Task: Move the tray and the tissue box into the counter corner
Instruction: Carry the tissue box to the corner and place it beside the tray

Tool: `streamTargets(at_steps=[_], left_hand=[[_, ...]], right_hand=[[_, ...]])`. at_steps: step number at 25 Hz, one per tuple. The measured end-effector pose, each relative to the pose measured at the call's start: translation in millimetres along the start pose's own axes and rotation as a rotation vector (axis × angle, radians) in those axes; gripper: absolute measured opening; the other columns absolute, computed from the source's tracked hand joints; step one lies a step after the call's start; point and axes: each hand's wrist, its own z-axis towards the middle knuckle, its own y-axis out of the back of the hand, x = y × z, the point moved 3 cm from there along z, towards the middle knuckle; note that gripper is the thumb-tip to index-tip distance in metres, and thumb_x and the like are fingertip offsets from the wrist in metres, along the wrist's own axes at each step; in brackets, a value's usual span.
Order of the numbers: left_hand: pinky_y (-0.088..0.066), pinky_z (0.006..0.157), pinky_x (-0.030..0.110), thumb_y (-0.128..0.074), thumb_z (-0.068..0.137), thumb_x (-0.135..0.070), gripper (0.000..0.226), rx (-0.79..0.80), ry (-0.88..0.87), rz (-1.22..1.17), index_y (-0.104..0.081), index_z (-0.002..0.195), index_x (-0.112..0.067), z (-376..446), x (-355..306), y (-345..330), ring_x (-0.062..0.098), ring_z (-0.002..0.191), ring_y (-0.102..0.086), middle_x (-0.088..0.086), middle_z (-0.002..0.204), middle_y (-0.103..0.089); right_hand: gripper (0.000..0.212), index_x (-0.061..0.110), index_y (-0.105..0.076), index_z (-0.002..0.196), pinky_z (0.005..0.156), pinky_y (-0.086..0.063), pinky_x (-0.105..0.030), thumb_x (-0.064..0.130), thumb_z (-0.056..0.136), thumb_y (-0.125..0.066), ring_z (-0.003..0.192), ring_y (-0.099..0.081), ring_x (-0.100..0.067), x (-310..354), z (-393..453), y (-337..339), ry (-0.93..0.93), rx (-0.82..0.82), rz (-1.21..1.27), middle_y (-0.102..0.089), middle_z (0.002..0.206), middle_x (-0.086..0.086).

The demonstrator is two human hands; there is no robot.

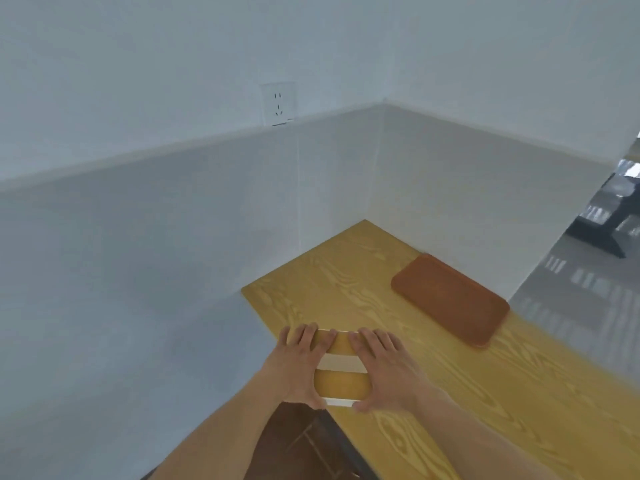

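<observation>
A tissue box (341,367) with a wood-look top and a white slot sits at the near left edge of the wooden counter (363,282). My left hand (298,365) grips its left side and my right hand (384,368) grips its right side. A flat reddish-brown tray (450,299) lies on the counter to the right, close to the right wall. The counter's far corner (363,226), where the two white walls meet, lies beyond the box and left of the tray.
White walls bound the counter on the left and far right. A wall socket (278,103) sits high on the left wall. The counter's near edge drops to a dark floor (298,441). A grey floor with dark furniture (609,223) shows at far right.
</observation>
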Motion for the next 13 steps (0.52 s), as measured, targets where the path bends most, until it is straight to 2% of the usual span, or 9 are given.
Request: streamTargets(at_steps=[6, 13], left_hand=[[-0.007, 0.118, 0.058, -0.067, 0.056, -0.074, 0.126, 0.007, 0.032, -0.057, 0.004, 0.152, -0.032, -19.0, 90.8, -20.0, 0.032, 0.145, -0.012, 0.010, 0.156, -0.018], [-0.003, 0.118, 0.061, -0.068, 0.057, -0.075, 0.127, 0.031, 0.049, -0.088, 0.008, 0.151, -0.036, 3.3, 144.3, -26.2, 0.031, 0.147, -0.008, 0.008, 0.158, -0.013]], right_hand=[[0.126, 0.021, -0.008, 0.155, 0.120, -0.015, -0.047, 0.082, 0.056, -0.056, 0.142, -0.021, -0.032, 62.9, 68.8, -3.9, 0.058, 0.007, 0.010, -0.022, 0.159, -0.006], [0.124, 0.021, -0.012, 0.153, 0.119, -0.019, -0.048, 0.082, 0.054, -0.057, 0.139, -0.026, -0.032, 76.1, 127.6, -2.2, 0.076, 0.011, 0.016, -0.027, 0.155, -0.006]])
